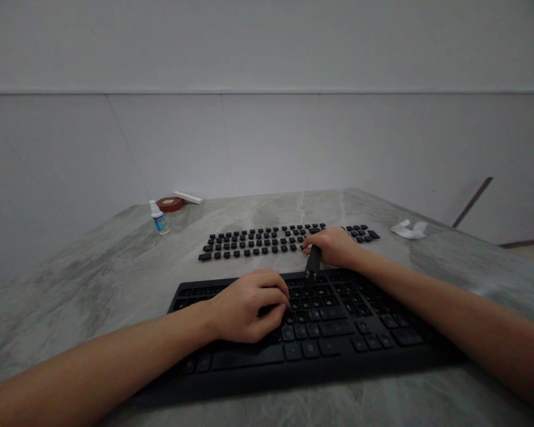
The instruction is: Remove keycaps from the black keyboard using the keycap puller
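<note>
A black keyboard (249, 359) lies across the near side of the table, with many of its upper key places bare and keys still on in the lower rows. My left hand (253, 305) rests on its middle, fingers curled and fingertips drawn together; whatever they hold is hidden. Above the keyboard's far edge, my right hand (336, 246) grips a slim black hand tool (314, 261) with small shiny tips pointing down toward me. Its fingertips are close to the loose black keycaps (258, 241), which lie in rows behind the keyboard; the hand covers some of them.
A white spray bottle (160, 220) with a blue label stands at the far left. Behind it are a round reddish-brown object (170, 205) and a white bar (188, 197). Crumpled white tissue (409, 229) lies to the right on the grey marbled table (129, 279). A pale wall rises behind.
</note>
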A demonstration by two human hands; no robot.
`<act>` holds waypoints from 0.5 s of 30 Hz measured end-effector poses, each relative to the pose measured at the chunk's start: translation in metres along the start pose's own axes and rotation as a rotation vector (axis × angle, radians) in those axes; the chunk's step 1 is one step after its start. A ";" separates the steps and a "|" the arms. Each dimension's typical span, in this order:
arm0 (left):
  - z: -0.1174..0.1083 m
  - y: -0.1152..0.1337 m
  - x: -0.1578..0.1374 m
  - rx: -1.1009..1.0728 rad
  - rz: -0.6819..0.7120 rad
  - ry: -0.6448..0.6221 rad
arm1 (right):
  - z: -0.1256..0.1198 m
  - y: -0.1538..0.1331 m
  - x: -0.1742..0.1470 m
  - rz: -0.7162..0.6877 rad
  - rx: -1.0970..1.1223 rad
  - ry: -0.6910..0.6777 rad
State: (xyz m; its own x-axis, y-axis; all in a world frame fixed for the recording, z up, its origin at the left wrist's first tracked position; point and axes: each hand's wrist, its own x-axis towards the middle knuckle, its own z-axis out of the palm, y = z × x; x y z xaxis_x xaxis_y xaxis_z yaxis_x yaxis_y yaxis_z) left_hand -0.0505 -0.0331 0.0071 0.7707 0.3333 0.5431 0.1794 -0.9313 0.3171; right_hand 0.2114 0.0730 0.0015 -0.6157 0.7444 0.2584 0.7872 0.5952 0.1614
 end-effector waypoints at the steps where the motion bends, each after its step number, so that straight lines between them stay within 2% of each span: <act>1: 0.000 0.000 0.000 0.001 -0.001 0.000 | 0.000 0.000 0.000 0.002 0.001 -0.002; 15: 0.000 0.000 0.001 0.007 0.001 0.001 | 0.002 -0.001 0.001 0.008 0.009 0.006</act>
State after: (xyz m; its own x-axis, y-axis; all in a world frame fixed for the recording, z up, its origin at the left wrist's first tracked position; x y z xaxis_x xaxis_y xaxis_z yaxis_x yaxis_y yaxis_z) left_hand -0.0499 -0.0332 0.0075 0.7700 0.3329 0.5443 0.1829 -0.9324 0.3116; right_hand 0.2100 0.0740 -0.0007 -0.6094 0.7473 0.2651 0.7916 0.5922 0.1504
